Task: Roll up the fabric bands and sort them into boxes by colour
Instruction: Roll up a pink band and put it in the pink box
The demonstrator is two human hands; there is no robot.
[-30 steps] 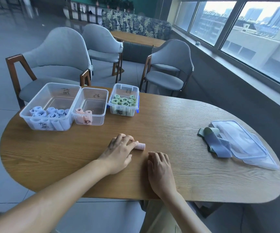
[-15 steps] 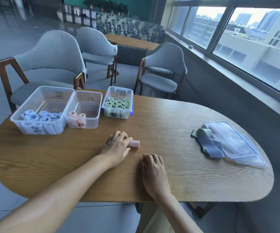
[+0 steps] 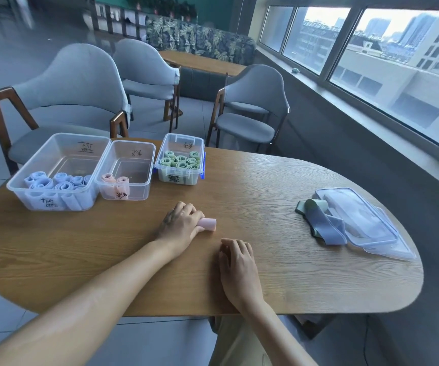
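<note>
Pink and soft, the small rolled fabric band (image 3: 207, 224) lies on its side on the oval wooden desk (image 3: 107, 247), with the left hand (image 3: 180, 225) curled over its near end, fingers wrapped round the roll so that only the far end shows. The right hand (image 3: 236, 262) rests flat and relaxed on the desk just beside it, holding nothing. Such a roll is likely light and springy, apt to loosen if let go, so it should be pinched across its middle with thumb and fingers pressing the outer wrap closed, not by one end. Farther out, the clear plastic box with two pink rolls (image 3: 126, 170) stands between the larger clear box of blue rolls (image 3: 57, 173) and the blue-clipped box of green rolls (image 3: 180, 159); the pink one looks like the right home. Well apart to the right, loose grey-blue and green bands (image 3: 321, 223) lie against clear plastic lids (image 3: 366, 223), not yet rolled.
</note>
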